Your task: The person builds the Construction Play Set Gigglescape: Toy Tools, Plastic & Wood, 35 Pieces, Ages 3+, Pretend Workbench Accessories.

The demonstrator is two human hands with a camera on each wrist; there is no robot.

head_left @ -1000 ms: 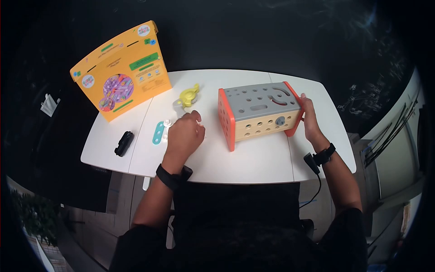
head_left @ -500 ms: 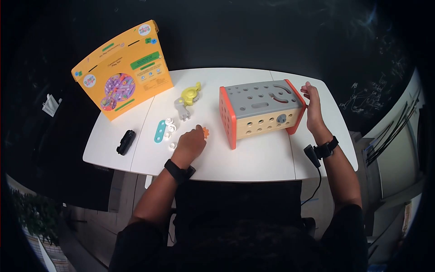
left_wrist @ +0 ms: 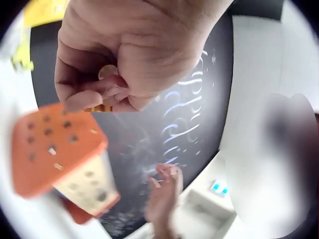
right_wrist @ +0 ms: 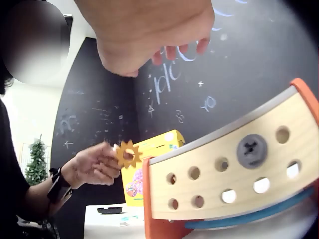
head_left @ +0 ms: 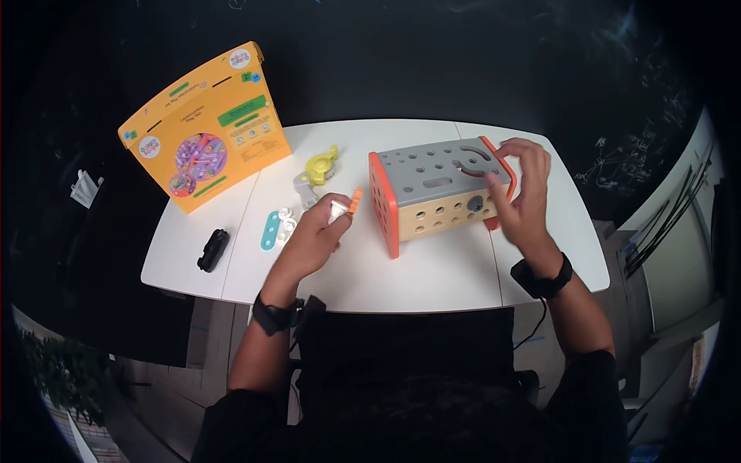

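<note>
My left hand [head_left: 310, 238] pinches an orange toy gear [head_left: 356, 201] together with a small white plastic piece [head_left: 337, 209], held up left of the toy workbench. Toothed edges of the gear show clearly in the right wrist view, where the left hand [right_wrist: 94, 164] is seen from the side. The wooden toy workbench [head_left: 424, 215] has a grey holed top, red end panels and a grey screw [head_left: 475, 204] in its front. By its right end is my right hand [head_left: 531, 208], fingers apart and loosely bent around the corner, holding nothing.
A turquoise holed strip [head_left: 270, 230] lies on the white table [head_left: 386, 285] with several small white pieces [head_left: 286, 224] beside it. Behind them lies a yellow and grey toy tool [head_left: 319, 164]. A yellow box [head_left: 193, 116] stands at the back left, a black object [head_left: 213, 250] in front.
My left hand has lifted the orange gear off the table and turned it upright, with a white piece in its grip. My right hand has moved in over the workbench's right front corner.
</note>
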